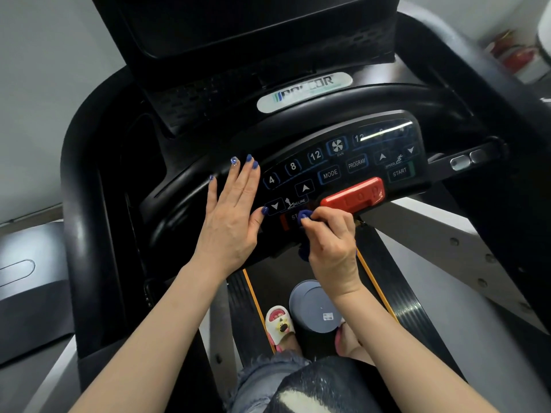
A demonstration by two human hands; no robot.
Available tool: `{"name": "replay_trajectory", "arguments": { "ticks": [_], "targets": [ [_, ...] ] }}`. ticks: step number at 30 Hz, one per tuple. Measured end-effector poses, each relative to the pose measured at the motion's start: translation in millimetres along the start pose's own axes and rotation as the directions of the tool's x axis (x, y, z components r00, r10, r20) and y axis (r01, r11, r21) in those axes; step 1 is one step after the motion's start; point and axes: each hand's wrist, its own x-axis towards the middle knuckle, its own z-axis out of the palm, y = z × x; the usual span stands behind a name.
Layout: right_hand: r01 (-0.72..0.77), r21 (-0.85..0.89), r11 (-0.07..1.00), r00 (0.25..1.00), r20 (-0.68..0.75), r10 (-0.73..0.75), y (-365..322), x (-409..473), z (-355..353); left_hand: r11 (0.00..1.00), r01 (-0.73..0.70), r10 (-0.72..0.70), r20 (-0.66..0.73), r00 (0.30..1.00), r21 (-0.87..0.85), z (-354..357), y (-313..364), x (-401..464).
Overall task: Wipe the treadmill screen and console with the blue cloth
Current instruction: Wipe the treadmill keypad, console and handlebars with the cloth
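Observation:
The black treadmill console (343, 162) with its button panel fills the middle of the view. The dark screen (238, 22) stands above it at the top. My right hand (331, 242) grips the bunched blue cloth (305, 215) and presses its tip on the stop button at the console's lower edge, just left of the red safety key (353, 195). More of the cloth pokes out below my palm. My left hand (235, 210) lies flat with straight fingers on the console's left side, thumb by the incline down arrow.
A curved black handlebar (387, 96) arches over the button panel. A grey round lid or bucket (313, 308) stands on the belt by my slippered feet. The treadmill's side rails (447, 248) run down both sides. Red items sit on the floor at top right.

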Motion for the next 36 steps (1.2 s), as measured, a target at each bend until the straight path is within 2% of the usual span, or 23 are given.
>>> {"name": "replay_trajectory", "arguments": {
  "ticks": [5,9,15,20,25,29,33,36],
  "targets": [
    [-0.015,-0.018,1.0,0.999,-0.044,0.014,-7.4,13.9,6.6,1.0,-0.001,0.001,-0.005,1.0,0.006,-0.1,0.0,0.0],
    [0.036,-0.131,0.991,0.999,0.0,-0.036,-0.1,4.6,-0.6,1.0,0.015,-0.015,-0.001,1.0,0.012,-0.7,-1.0,-0.5],
    [0.051,-0.038,0.998,0.997,-0.052,-0.053,-13.1,35.0,18.4,1.0,0.016,-0.016,0.006,1.0,0.006,0.6,-2.0,-0.9],
    [0.085,-0.043,0.995,0.996,-0.026,-0.086,-9.7,29.9,14.8,1.0,0.019,-0.019,0.007,1.0,-0.005,1.4,-3.0,-1.4],
    [0.059,-0.016,0.998,0.997,-0.039,-0.06,-22.2,46.3,28.0,1.0,0.019,-0.019,0.0,1.0,-0.021,3.5,-4.2,-1.6],
    [0.117,-0.034,0.993,0.993,-0.018,-0.118,-15.8,36.3,21.2,1.0,0.02,-0.02,-0.003,1.0,-0.005,3.1,-5.0,-2.5],
    [0.081,-0.012,0.997,0.996,-0.045,-0.081,-25.6,61.1,35.6,0.999,0.028,-0.028,-0.008,1.0,-0.016,4.3,-5.8,-2.9],
    [0.142,-0.016,0.99,0.99,-0.024,-0.142,-22.9,66.4,35.4,1.0,0.02,-0.02,-0.002,1.0,-0.016,2.3,-6.6,-2.7]
  ]
}}
